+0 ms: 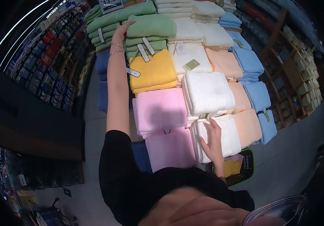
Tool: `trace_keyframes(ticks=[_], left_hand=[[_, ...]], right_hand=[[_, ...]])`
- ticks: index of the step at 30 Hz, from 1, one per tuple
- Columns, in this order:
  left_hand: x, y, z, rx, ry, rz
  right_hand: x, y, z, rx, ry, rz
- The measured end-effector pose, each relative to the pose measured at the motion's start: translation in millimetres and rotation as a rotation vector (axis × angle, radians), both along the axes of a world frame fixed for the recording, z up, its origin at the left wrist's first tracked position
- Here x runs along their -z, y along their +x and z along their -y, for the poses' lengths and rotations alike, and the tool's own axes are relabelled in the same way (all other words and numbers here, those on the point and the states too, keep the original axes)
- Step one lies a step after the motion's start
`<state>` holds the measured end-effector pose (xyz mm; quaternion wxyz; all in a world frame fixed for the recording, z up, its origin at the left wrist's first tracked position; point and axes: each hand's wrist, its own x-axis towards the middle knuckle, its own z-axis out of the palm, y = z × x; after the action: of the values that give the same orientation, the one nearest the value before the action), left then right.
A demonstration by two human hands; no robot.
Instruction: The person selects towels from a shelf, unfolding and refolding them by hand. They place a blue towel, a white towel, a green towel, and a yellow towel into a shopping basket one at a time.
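Note:
My left hand [122, 31] reaches to the far left of the display and is closed on the left edge of a folded green towel [152, 26]. Some of its fingers are hidden at the towel's edge. More green towels with white tags lie beneath and beside it. My right hand [212, 137] rests open, fingers apart, on a folded white towel [227, 132] near the front. Just beyond its fingertips sits a taller stack with another white towel [209, 92] on top. Pink towels [171, 148] lie between my arms, with a yellow towel [153, 69] farther back.
Peach towels [247, 128] and blue towels [257, 94] line the right side. A dark shopping basket [247, 165] with something yellow inside stands at the front right. Stocked shelves [37, 64] run along the left, and a wooden rack [282, 86] stands at the right.

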<state>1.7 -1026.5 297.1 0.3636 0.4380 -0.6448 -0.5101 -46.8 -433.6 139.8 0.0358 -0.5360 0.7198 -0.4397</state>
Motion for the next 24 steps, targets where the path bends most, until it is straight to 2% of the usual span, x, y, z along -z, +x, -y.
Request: trace_keyframes(ticks=[1, 4, 5, 8, 11, 14, 17, 20, 23, 24], left_hand=[[3, -4, 2, -0.070, -0.022, 0.025], [-11, -5, 7, 0.031, -0.052, 0.139], [-19, -3, -3, 0.064, -0.160, 0.103], [-33, -7, -18, -0.074, -0.261, -0.187], [-21, 4, 15, -0.116, -0.279, -0.302], [2, 19, 46, -0.192, -0.394, 0.102], [-10, 26, 6, -0.089, -0.220, 0.073], [-21, 29, -2, 0.018, -0.192, -0.170], [-19, 28, 3, -0.035, -0.181, 0.001], [-18, 25, 5, -0.151, -0.325, 0.208]], right_hand=[[0, -1, 0, 0.000, 0.000, 0.008], [-1, -1, 2, -0.001, 0.021, -0.014], [-1, -1, 3, -0.002, 0.021, -0.014], [0, -2, 6, 0.000, 0.015, -0.025], [1, -2, 3, 0.003, 0.016, -0.026], [0, -2, 2, 0.005, 0.012, -0.015], [2, -2, 4, -0.002, 0.005, -0.020], [3, -2, 4, -0.002, 0.005, -0.022], [3, -1, 3, -0.001, -0.014, -0.023], [2, -1, 3, -0.001, -0.026, -0.029]])
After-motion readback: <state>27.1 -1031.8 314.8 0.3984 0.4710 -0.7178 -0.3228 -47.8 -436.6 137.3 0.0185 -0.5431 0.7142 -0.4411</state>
